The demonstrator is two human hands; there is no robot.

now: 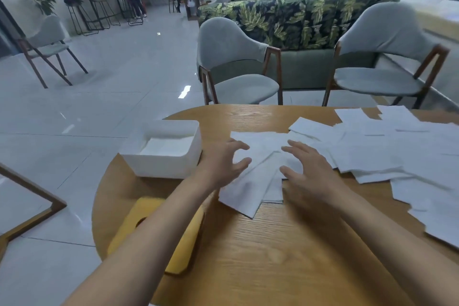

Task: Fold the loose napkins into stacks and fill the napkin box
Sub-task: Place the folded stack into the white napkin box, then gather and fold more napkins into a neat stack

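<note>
Round wooden table [285, 243]: carries all items.

Loose napkins [397, 151]: spread in overlapping sheets from the table's middle to its right edge, unfolded.

Napkin box [161, 166]: white and open-topped, at the table's left edge. It holds a low layer of napkins and is judged far from full.

Yellow piece [149, 211]: possibly the box lid, at the near-left edge, partly under the left forearm.

Fanned bunch [258, 181]: a few sheets, askew, between the hands.

Left hand [221, 164]: fingers spread and arched, gripping nothing.

Right hand [305, 174]: fingers spread over the bunch, gripping nothing. Contact cannot be confirmed.

Risks: squaring a skewed bunch may crease it. The left forearm could nudge the box or yellow piece off the edge. Stray sheets may slide off the right edge.
</note>
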